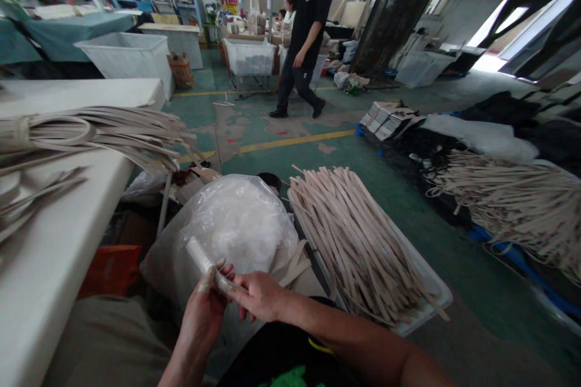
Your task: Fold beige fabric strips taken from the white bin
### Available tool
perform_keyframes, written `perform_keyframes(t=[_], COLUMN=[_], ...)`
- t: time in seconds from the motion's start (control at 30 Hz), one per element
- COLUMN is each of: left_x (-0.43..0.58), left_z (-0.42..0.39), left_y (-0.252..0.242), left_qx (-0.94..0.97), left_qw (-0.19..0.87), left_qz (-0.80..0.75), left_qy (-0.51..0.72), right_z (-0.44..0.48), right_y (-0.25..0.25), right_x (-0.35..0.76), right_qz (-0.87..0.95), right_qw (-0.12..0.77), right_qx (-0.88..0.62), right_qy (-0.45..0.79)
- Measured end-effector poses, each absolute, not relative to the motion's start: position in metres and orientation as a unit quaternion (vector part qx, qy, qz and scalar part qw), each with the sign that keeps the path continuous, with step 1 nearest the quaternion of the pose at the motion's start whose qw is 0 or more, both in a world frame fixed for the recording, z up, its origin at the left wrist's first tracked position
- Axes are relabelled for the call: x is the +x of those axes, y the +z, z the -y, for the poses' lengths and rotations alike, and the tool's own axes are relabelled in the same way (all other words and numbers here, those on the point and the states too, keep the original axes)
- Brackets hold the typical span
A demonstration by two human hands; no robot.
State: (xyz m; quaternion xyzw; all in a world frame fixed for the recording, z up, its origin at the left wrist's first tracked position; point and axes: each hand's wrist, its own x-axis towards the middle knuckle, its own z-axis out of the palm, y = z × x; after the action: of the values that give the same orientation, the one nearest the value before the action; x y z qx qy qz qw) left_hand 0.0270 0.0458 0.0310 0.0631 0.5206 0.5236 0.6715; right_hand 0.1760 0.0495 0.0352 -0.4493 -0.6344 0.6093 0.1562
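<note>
A beige strip with a pale, whitish sleeve-like end (200, 255) is held between my two hands, its end pointing up and to the left. My left hand (205, 305) is closed around it from below, with pale wrapping on the thumb. From the right, my right hand (261, 296) pinches the same strip lower down, fingers curled. Right behind the hands stands a large clear plastic bag (240, 211) filled with white, filmy pieces. Some loose beige strips (295, 266) lie beside the bag, near my right hand.
A white tray (438, 290) full of long beige strips stands to the right. On the left, a white table (91, 193) carries bundled strips (113, 127). More strips (521, 193) lie on a pallet at far right. A person in black (308, 30) walks along the aisle.
</note>
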Motion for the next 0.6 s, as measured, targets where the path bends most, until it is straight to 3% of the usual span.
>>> perform_keyframes(t=[0.6], left_x=[0.0283], left_z=[-0.0463], left_y=[0.0298], left_qx=[0.067], left_qw=[0.676], left_qz=[-0.515], left_qy=[0.522], right_z=[-0.0506], right_y=[0.0322], right_x=[0.1751], right_qz=[0.639], right_qw=[0.151], right_qx=[-0.447], right_qy=[0.608])
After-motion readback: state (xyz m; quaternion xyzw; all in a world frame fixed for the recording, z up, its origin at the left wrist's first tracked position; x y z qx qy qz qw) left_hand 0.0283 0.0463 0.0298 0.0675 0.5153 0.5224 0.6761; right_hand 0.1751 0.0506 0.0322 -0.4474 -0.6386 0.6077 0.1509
